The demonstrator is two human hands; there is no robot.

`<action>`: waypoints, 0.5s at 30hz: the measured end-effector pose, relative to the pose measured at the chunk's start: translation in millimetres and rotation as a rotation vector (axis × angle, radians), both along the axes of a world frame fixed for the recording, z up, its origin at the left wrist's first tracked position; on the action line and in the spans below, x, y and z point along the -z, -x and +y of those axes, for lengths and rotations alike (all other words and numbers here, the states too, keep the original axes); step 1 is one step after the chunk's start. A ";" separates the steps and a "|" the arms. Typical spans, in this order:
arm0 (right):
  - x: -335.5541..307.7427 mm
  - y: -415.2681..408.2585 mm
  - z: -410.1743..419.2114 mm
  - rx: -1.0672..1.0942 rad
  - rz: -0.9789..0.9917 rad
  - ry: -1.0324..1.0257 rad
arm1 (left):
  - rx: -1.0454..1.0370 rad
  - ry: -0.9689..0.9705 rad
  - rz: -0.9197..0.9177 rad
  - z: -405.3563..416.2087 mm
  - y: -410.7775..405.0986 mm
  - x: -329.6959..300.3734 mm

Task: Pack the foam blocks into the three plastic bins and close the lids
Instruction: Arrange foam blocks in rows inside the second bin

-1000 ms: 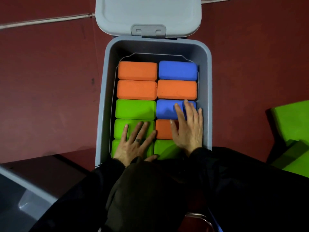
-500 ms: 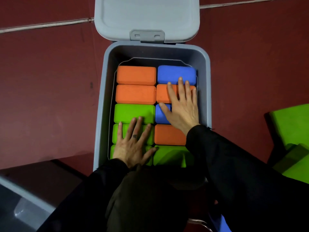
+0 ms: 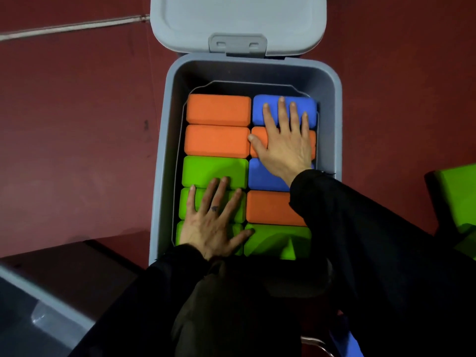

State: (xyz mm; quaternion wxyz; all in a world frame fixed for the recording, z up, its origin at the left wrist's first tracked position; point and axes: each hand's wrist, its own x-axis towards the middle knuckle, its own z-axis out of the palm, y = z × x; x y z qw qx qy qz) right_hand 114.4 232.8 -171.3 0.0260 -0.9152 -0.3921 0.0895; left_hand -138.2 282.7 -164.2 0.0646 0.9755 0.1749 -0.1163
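A grey plastic bin [image 3: 164, 155] stands on the red floor with its lid [image 3: 237, 19] swung open at the far end. Foam blocks fill it in two columns: orange blocks [image 3: 217, 109] and green blocks [image 3: 203, 168] on the left; blue [image 3: 262, 176], orange [image 3: 268, 207] and green [image 3: 273, 240] on the right. My left hand [image 3: 211, 225] lies flat with spread fingers on the near green blocks. My right hand [image 3: 283, 140] presses flat on the far right column, fingertips on the far blue block [image 3: 310, 109].
Another grey bin [image 3: 38, 318] shows its corner at the lower left. Loose green foam blocks [image 3: 458, 197] lie on the floor at the right edge. My dark sleeves cover the bin's near end.
My right hand has slid along the right column from the near blocks to the far blue and orange ones. My left hand has crept slightly farther over the green blocks.
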 end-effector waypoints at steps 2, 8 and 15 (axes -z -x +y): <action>5.3 5.3 -2.6 0.004 -0.026 0.000 | 0.003 -0.007 0.021 1.0 0.3 -0.7; 5.5 9.1 -5.5 -0.013 -0.052 0.003 | 0.010 -0.016 -0.008 -4.3 2.4 -0.1; -1.6 6.2 -3.8 -0.025 0.034 0.029 | 0.019 -0.026 -0.006 -3.5 3.1 0.7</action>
